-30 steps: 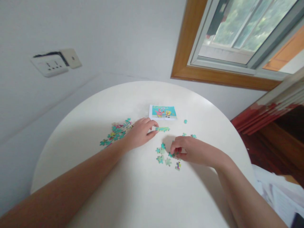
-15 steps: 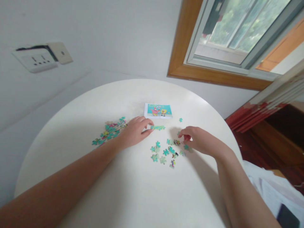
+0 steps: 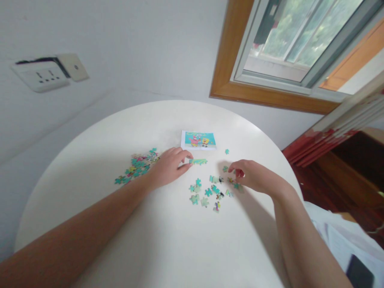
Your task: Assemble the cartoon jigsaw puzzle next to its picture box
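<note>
My left hand (image 3: 170,165) rests on the white table (image 3: 180,244), thumb and index finger closed around the left end of a short strip of joined puzzle pieces (image 3: 200,161). Under its wrist and to the left spreads a heap of loose jigsaw pieces (image 3: 139,165). My right hand (image 3: 247,174) is curled low over a looser scatter of pieces (image 3: 208,192). A small yellow and dark puzzle piece (image 3: 231,180) is at its fingertips, partly hidden by them. Behind the strip lies a picture card (image 3: 200,140) with cartoon figures on a turquoise ground.
One single turquoise piece (image 3: 227,151) lies right of the card. A wall with a socket (image 3: 45,75) stands behind the table, and a wood-framed window (image 3: 279,105) is at upper right. Papers and a dark flat object (image 3: 360,272) lie at lower right.
My right hand has shifted slightly right, and the yellow and dark piece has moved right with it, apart from its neighbour. My left hand keeps its place at the strip.
</note>
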A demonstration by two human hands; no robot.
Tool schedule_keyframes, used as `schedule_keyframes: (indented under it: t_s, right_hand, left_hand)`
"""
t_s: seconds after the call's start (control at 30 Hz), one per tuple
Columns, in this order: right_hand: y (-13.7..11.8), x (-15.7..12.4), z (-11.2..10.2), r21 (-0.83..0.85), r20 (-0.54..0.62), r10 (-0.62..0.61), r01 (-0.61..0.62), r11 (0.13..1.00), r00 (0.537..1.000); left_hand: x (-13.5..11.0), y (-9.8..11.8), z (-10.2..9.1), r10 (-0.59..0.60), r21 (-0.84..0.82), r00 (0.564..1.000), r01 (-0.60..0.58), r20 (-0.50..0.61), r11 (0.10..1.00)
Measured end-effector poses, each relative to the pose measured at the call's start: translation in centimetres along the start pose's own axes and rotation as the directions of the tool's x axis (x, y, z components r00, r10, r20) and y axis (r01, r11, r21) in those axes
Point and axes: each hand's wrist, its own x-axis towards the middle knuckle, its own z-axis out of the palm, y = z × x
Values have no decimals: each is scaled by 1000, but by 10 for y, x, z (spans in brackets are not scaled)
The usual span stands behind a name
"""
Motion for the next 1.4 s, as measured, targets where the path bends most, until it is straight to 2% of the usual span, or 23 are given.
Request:
schedule_keyframes:
  t_s: [0.2, 0.43, 0.67, 0.9, 0.97, 1.07, 1.17, 1.4]
  right_hand:
    - [8, 9, 2, -72, -112, 62, -70, 995, 992]
    - [24, 20, 8, -104, -199, 49, -71, 992, 979]
    - [14, 24, 11, -54, -180, -16, 6, 999, 984]
    - [0, 23, 12, -63, -210, -66, 54, 997, 976]
    - [-8, 17, 10, -26, -184, -107, 104, 994, 977]
    - [-21, 10, 9, 73, -39, -183, 185, 980, 982]
    - [-30, 7, 11, 95, 84, -219, 211, 973, 972]
    - [-30, 8, 16, 102, 137, -294, 282, 954, 946]
  left_hand:
    - [1, -1, 0, 2, -1, 1000, -2, 0, 1000]
    - [1, -2, 1, 16, -16, 1000, -16, -19, 1000]
    - [1, -1, 0, 10, 1, 1000, -10, -10, 1000]
    - [0, -1, 1, -2, -20, 1000, 2, -12, 1000]
    - [0, -1, 1, -4, -18, 1000, 4, -11, 1000]
    - [0, 0, 0, -9, -4, 1000, 9, -6, 1000]
    - [0, 1, 0, -7, 5, 1000, 7, -4, 1000]
    - [0, 0, 0, 2, 2, 1000, -2, -10, 1000]
